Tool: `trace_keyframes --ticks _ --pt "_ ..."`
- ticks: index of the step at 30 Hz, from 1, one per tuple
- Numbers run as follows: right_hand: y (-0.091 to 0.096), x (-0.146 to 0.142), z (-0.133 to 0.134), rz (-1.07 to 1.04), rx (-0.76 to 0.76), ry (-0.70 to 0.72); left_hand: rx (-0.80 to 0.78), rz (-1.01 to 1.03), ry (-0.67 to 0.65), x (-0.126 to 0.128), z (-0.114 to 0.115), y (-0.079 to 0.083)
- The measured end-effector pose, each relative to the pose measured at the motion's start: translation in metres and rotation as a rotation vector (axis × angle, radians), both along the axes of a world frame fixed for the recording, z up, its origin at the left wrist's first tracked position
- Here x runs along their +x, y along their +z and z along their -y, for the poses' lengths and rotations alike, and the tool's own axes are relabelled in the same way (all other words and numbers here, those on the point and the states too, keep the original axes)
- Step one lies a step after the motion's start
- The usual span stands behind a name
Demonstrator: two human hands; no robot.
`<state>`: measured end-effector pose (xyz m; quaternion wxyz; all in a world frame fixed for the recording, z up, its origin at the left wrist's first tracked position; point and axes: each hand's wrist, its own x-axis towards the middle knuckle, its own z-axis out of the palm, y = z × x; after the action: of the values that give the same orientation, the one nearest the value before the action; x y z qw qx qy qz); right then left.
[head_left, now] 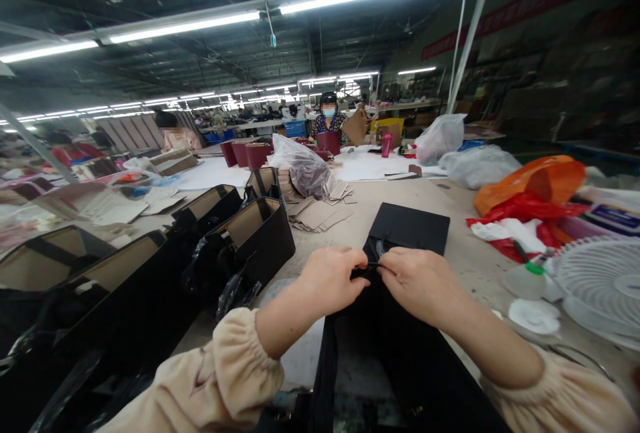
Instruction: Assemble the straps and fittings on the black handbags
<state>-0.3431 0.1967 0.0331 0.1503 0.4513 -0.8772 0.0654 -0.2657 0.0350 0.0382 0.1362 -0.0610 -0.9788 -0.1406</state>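
A black bag (425, 353) lies in front of me, its stiff flat panel (413, 225) spread on the table beyond my hands. My left hand (333, 279) pinches a thin black strip at the bag between thumb and fingers. Close beside it, my right hand (417, 281) is closed on the same strip from the other side, knuckles up. A small piece of clear plastic shows by the right fingertips. Just where the strip joins the bag is hidden by my fingers.
Several open black box-shaped bags (260, 236) stand on the left. Cardboard pieces (320, 213) and a plastic-wrapped stack (303, 166) lie ahead. To the right are a white fan (603, 283), a green-topped bottle (527, 278) and an orange bag (533, 179). Co-workers sit beyond.
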Motion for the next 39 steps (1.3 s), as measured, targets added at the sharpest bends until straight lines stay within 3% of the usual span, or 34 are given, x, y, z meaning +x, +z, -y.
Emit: trace_keyframes --ticks 7,24,33,39 --pt "-0.001 -0.002 -0.002 0.002 0.002 -0.016 -0.064 0.013 -0.044 -0.005 -0.005 -0.001" --pt "-0.004 -0.002 -0.002 0.023 -0.025 -0.034 -0.028 -0.026 0.11 -0.012 -0.007 -0.007" --pt "-0.006 -0.004 -0.001 0.046 -0.043 -0.039 0.258 -0.002 0.272 -0.012 -0.008 -0.009" --pt "-0.004 -0.005 -0.003 0.071 -0.039 -0.047 0.206 -0.061 0.221 -0.013 -0.006 -0.012"
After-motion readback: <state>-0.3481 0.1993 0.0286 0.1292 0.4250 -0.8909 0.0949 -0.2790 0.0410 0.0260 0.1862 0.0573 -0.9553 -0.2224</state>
